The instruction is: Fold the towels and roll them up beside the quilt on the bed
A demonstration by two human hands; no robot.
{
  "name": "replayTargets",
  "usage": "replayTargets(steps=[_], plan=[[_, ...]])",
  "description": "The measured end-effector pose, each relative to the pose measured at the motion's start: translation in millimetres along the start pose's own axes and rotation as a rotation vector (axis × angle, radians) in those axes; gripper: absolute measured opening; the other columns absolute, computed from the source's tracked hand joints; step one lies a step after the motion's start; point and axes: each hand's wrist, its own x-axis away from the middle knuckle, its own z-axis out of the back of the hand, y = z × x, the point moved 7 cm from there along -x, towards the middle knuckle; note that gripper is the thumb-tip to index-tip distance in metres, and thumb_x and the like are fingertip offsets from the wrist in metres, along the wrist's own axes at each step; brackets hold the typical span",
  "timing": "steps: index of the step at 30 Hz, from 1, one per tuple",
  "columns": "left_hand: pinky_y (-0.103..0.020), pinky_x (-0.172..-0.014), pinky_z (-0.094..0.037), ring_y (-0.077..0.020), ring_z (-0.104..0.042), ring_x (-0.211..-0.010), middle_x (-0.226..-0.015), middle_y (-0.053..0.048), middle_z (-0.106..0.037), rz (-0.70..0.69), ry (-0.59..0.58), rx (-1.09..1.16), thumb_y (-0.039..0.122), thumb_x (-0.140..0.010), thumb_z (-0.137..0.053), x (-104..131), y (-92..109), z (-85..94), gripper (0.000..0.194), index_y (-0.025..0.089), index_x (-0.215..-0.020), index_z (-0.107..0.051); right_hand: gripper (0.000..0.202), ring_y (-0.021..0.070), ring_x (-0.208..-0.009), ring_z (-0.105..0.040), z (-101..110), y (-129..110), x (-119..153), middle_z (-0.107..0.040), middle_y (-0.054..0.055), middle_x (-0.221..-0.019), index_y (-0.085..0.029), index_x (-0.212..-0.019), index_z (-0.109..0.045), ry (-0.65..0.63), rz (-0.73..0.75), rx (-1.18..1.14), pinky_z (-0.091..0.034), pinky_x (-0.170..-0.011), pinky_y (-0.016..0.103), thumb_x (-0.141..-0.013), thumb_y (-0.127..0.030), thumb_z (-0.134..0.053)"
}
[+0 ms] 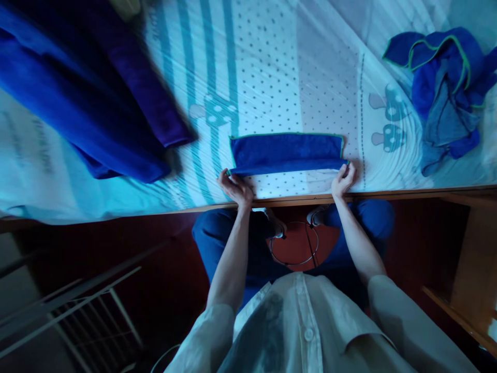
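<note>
A blue cloth (pixel 287 147) with green edging lies on the bed near its front edge, its near side folded over in a strip. My left hand (pixel 236 187) pinches the near left corner of this cloth between thumb and fingers. At the opposite near corner, my right hand (pixel 344 178) is closed on the cloth in the same way. The folded strip stretches straight between both hands.
A patterned sheet (pixel 267 93) covers the bed. Large blue and purple garments (pixel 116 103) lie at left; crumpled blue cloths (pixel 446 93) lie at right. Below the wooden bed edge (pixel 388 195) are a looped cable (pixel 317 243) and a metal rack (pixel 97 311).
</note>
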Motion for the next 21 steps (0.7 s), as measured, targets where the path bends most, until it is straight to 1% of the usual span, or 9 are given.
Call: replayTargets(steps=[3, 5, 6, 8, 11, 13, 17, 21], plan=[[-0.034, -0.093, -0.048, -0.0169, -0.063, -0.092, -0.099, -0.006, -0.060, 0.063, 0.003, 0.004, 0.030, -0.108, -0.031, 0, -2, -1.7, 0.035, 0.015, -0.136, -0.046, 0.047, 0.0220, -0.096, -0.068, -6, 2, -3, -0.065, 0.012, -0.100, -0.012, -0.122, -0.063, 0.010, -0.035, -0.027, -0.056, -0.089, 0.039, -0.110, -0.047, -0.033], [-0.031, -0.088, -0.048, -0.0149, -0.061, -0.084, -0.090, -0.002, -0.057, 0.096, -0.005, -0.012, 0.031, -0.109, -0.031, 0, -2, -2.3, 0.035, 0.014, -0.135, -0.047, 0.049, 0.0198, -0.088, -0.068, -8, 0, -4, -0.065, 0.010, -0.095, -0.012, -0.120, -0.064, 0.001, -0.047, -0.032, -0.057, -0.085, 0.036, -0.110, -0.049, -0.033], [-0.032, -0.088, -0.048, -0.0153, -0.061, -0.085, -0.091, -0.002, -0.057, 0.101, -0.006, -0.022, 0.031, -0.109, -0.032, 0, -1, -2.2, 0.034, 0.014, -0.133, -0.049, 0.050, 0.0194, -0.085, -0.068, -8, -1, -4, -0.065, 0.010, -0.092, -0.012, -0.118, -0.065, 0.000, -0.048, -0.024, -0.057, -0.084, 0.036, -0.110, -0.050, -0.033], [-0.036, -0.095, -0.047, -0.0183, -0.061, -0.093, -0.097, -0.007, -0.060, 0.084, -0.006, -0.043, 0.030, -0.108, -0.033, -2, 2, -1.6, 0.032, 0.013, -0.123, -0.056, 0.049, 0.0198, -0.084, -0.068, -6, -5, -5, -0.065, 0.010, -0.090, -0.013, -0.113, -0.066, 0.001, -0.046, 0.006, -0.057, -0.084, 0.037, -0.109, -0.051, -0.035], [-0.044, -0.104, -0.045, -0.0233, -0.061, -0.106, -0.105, -0.013, -0.064, 0.013, 0.001, -0.083, 0.030, -0.107, -0.034, -4, 9, -0.5, 0.033, 0.013, -0.112, -0.063, 0.048, 0.0221, -0.089, -0.069, -4, -9, -5, -0.067, 0.012, -0.093, -0.015, -0.110, -0.067, -0.019, -0.051, 0.050, -0.056, -0.088, 0.040, -0.109, -0.051, -0.035], [-0.045, -0.104, -0.047, -0.0248, -0.061, -0.107, -0.104, -0.014, -0.065, -0.022, 0.007, -0.115, 0.032, -0.107, -0.035, -4, 13, 0.4, 0.035, 0.014, -0.110, -0.065, 0.048, 0.0245, -0.095, -0.069, -5, -9, -5, -0.067, 0.013, -0.096, -0.015, -0.112, -0.067, -0.051, -0.067, 0.067, -0.055, -0.093, 0.044, -0.109, -0.049, -0.033], [-0.047, -0.104, -0.047, -0.0269, -0.061, -0.111, -0.103, -0.015, -0.063, -0.021, -0.021, -0.119, 0.034, -0.106, -0.036, -2, 15, 1.0, 0.038, 0.014, -0.111, -0.068, 0.049, 0.0287, -0.106, -0.067, -6, -9, -4, -0.067, 0.017, -0.103, -0.014, -0.118, -0.067, -0.119, -0.064, 0.101, -0.052, -0.100, 0.050, -0.109, -0.045, -0.031], [-0.049, -0.110, -0.042, -0.0280, -0.058, -0.120, -0.114, -0.016, -0.062, -0.041, -0.082, -0.069, 0.033, -0.105, -0.039, -1, 19, -0.2, 0.038, 0.014, -0.122, -0.068, 0.047, 0.0282, -0.105, -0.068, -5, -12, -3, -0.067, 0.016, -0.102, -0.015, -0.124, -0.065, -0.125, 0.013, 0.188, -0.054, -0.097, 0.047, -0.108, -0.043, -0.031]])
